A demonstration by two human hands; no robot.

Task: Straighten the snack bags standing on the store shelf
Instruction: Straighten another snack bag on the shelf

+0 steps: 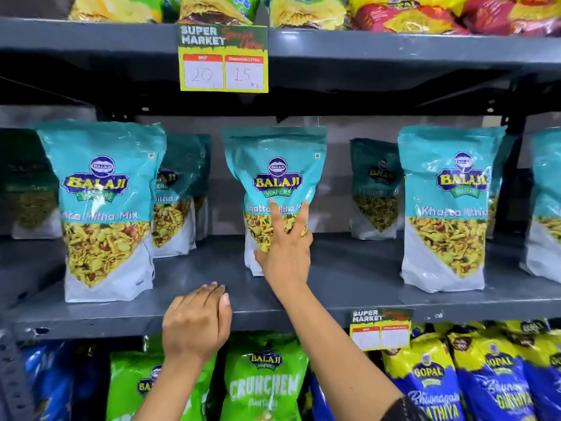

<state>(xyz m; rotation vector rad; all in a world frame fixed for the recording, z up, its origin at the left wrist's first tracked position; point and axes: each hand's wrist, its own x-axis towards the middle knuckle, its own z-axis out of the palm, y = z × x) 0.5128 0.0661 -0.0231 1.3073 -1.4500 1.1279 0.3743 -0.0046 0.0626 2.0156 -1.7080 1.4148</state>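
Note:
Teal Balaji snack bags stand on the grey middle shelf [349,281]. My right hand [287,250] presses its spread fingers flat against the front of the middle bag [274,171], which stands upright; the hand does not wrap around it. My left hand [197,325] rests palm down on the shelf's front edge, fingers together, holding nothing. A left bag [104,208] stands near the front and leans slightly. A right bag [447,208] stands upright. More bags [376,189] stand further back in the shadow.
A yellow price card [223,59] hangs from the upper shelf. A smaller card [381,329] hangs on the middle shelf's edge. Green bags [267,381] and blue-yellow bags [485,375] fill the shelf below. Upright posts stand at the right [516,126].

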